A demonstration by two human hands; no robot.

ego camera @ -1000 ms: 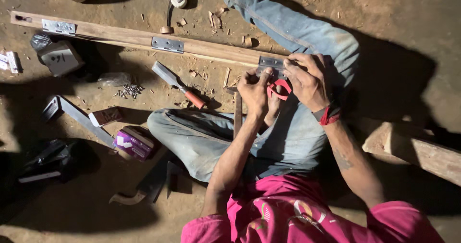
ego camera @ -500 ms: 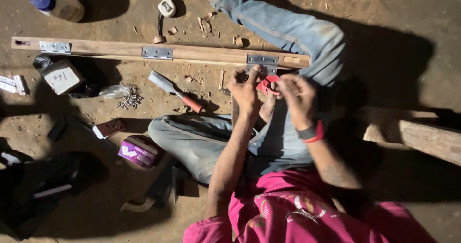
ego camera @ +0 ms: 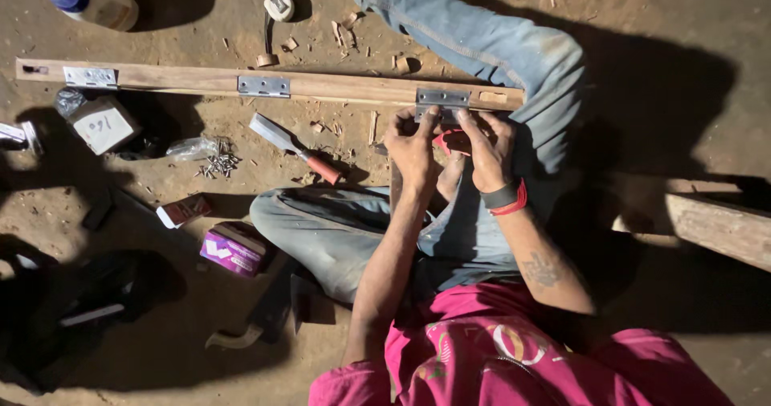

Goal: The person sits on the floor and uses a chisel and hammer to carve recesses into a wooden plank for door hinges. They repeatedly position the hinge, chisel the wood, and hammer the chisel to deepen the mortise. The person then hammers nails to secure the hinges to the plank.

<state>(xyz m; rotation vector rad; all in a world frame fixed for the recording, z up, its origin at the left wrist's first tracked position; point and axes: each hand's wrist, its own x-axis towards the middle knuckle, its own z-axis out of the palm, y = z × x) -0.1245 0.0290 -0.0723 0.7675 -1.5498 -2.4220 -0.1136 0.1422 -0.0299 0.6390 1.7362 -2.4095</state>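
the person sits on the dirt floor with a long wooden strip [ego camera: 321, 86] lying across in front of them, three metal hinges along it. both hands are up at the right-hand hinge [ego camera: 442, 98], near the strip's end. the left hand [ego camera: 413, 149] has its fingers curled in, fingertips pressing at the hinge's lower edge; whether it pinches a screw i cannot tell. the right hand [ego camera: 487, 147] is closed loosely around something red [ego camera: 450, 139], likely a tool handle, with its fingers reaching to the same hinge.

it looks to me like the fixing of this last hinge is the step in hand, the other two hinges [ego camera: 263, 85] already sitting flat. the next move would call for steady pressure straight down on the plate so it doesn't slip. a chisel [ego camera: 293, 144] and a heap of screws [ego camera: 218, 163] lie on the floor just to the left, within reach.
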